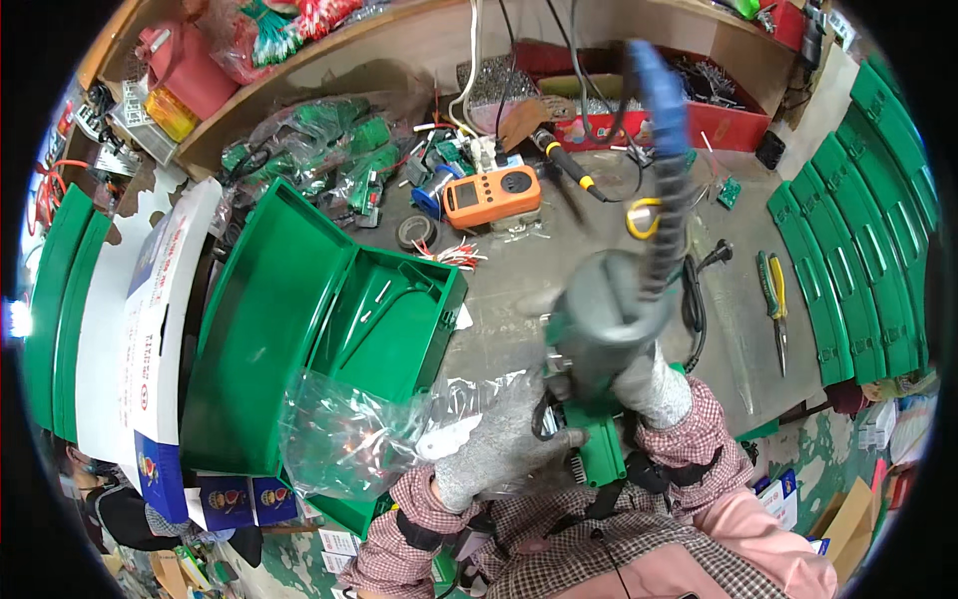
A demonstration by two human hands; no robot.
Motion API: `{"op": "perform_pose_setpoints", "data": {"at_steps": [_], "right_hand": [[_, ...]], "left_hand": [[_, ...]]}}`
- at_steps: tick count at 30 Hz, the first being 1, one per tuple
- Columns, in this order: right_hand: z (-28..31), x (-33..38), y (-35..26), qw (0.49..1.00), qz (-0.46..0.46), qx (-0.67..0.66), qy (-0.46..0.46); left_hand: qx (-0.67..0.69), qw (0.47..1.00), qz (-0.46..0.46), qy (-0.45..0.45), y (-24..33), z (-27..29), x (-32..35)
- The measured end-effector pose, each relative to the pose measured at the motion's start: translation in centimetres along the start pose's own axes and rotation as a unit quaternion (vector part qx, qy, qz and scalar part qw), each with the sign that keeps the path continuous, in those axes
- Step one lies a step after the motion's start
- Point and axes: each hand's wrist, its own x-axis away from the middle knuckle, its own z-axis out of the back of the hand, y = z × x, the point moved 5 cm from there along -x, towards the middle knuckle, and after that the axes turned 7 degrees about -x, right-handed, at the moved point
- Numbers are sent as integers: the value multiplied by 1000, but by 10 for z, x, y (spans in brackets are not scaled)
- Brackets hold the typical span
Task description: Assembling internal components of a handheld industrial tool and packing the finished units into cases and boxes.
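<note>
Cluttered grey counter [519,290], with a green power tool [604,319] gripped at its near side

Around the middle, an open green case [259,329] lies to the left, an orange meter [494,197] sits toward the far side, and pliers [775,295] lie to the right, before a row of green cases [848,250].

The power tool is held up at the near edge, right of the open case, close to the person's body. It looks fairly heavy and stiff, with a hard shell that could be slick under a smooth glove; the wide, rounded body and the narrower green section at the near end seem the sound places to hold. A ribbed, dark and blue length [664,170] rises from its far end, too blurred to identify, and would be a poor place to grip.

The left hand [504,439], in a grey glove, has its fingers [571,437] closed about the tool's lower left side, the thumb against the green section. A clear plastic bag [344,429], limp and light, lies just beside that hand. The right hand [654,389], gloved too, curls narrowly against the tool's right side; its fingertips are hidden, so how firmly they press cannot be told.
</note>
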Motion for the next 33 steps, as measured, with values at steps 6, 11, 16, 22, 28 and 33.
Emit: {"op": "perform_pose_setpoints", "data": {"at_steps": [6, 11, 16, 22, 28, 33], "right_hand": [[-21, 27, -80, 983, 123, -132, -43], [86, 80, -57, 889, 322, -315, 85], [132, 91, -33, 806, 382, -442, 93], [120, 90, -36, 817, 410, -381, 136], [106, 81, -33, 845, 388, -338, 145], [101, 75, -25, 830, 395, -378, 109]], "left_hand": [[-211, 977, -19, 27, 14, 11, 24], [-287, 954, -60, 55, 8, 10, 42], [-284, 957, -36, 40, 12, 9, 37], [-294, 954, -35, 56, 5, 8, 40], [-282, 958, -27, 46, 6, 11, 37], [-287, 954, -48, 70, 4, 8, 38]]}}
